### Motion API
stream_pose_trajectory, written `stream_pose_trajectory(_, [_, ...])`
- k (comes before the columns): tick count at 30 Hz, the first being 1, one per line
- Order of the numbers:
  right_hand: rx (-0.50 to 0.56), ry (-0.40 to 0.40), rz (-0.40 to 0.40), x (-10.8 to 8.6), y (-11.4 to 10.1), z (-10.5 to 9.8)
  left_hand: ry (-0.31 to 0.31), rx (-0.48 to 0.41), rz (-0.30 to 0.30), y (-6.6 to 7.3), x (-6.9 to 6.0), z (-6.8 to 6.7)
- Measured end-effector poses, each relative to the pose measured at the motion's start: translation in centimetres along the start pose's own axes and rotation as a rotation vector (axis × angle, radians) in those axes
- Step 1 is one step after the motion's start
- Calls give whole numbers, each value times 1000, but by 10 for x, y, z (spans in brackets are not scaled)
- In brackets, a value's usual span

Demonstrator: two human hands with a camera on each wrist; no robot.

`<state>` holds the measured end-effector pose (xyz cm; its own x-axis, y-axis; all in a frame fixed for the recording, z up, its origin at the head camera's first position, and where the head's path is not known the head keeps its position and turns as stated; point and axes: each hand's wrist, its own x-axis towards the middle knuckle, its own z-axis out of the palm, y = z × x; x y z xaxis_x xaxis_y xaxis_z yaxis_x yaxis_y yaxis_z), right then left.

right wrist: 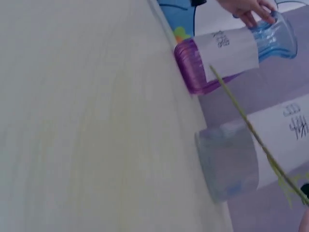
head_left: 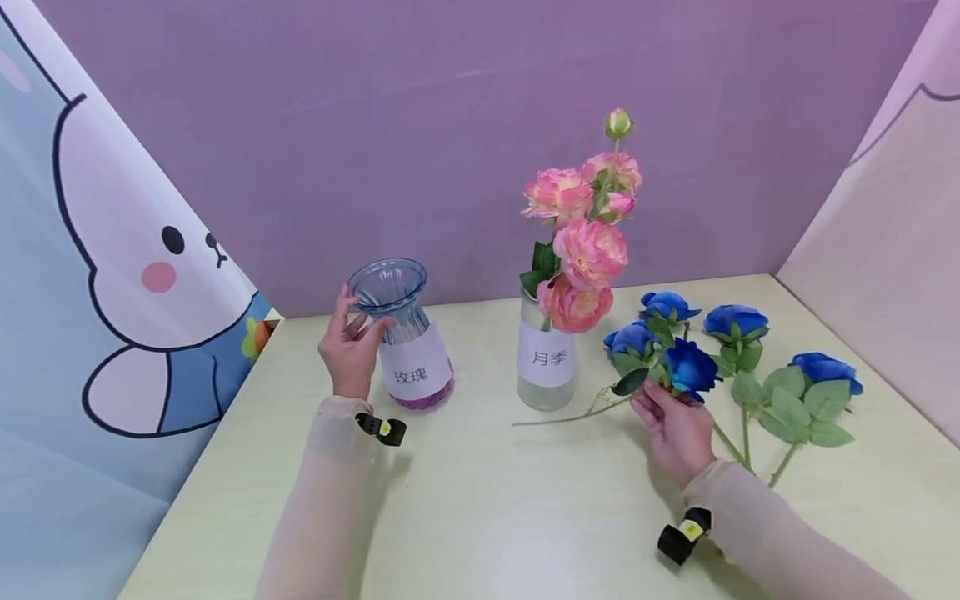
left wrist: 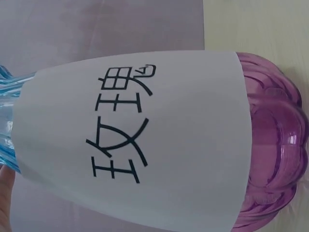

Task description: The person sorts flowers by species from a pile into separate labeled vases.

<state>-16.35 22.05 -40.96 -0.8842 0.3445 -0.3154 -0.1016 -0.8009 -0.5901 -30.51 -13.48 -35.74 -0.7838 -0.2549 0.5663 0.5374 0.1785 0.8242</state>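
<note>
My left hand [head_left: 351,354] grips the flared neck of a glass vase [head_left: 408,321], blue above and purple at its foot, with a white paper label round it. The label [left wrist: 120,135] fills the left wrist view, and only a bit of the hand shows there. On the right, my right hand [head_left: 678,433] pinches the stem of a blue artificial rose [head_left: 692,367] just below its bloom. The bare end of that stem [right wrist: 246,121] points left, in front of a clear labelled vase [head_left: 546,396]. Little of the right hand shows in the right wrist view.
Pink artificial flowers [head_left: 588,252] stand in the clear vase. Several more blue roses [head_left: 825,367] lie on the pale table [head_left: 465,517] round the right hand. A purple cloth [head_left: 450,150] hangs behind, and a cartoon-printed cloth [head_left: 127,467] hangs at the left.
</note>
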Motion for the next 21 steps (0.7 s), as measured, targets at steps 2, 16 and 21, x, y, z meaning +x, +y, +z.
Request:
stream_pose_trajectory(2, [73, 21, -74, -4, 7, 9, 2, 2, 7, -1, 0, -1])
stream_pose_trajectory(16, [181, -120, -434, -25, 61, 61, -2, -18, 2, 0, -1, 1])
stream_pose_trajectory(21, [184, -220, -503, -34, 74, 71, -6, -12, 1, 0, -1, 1])
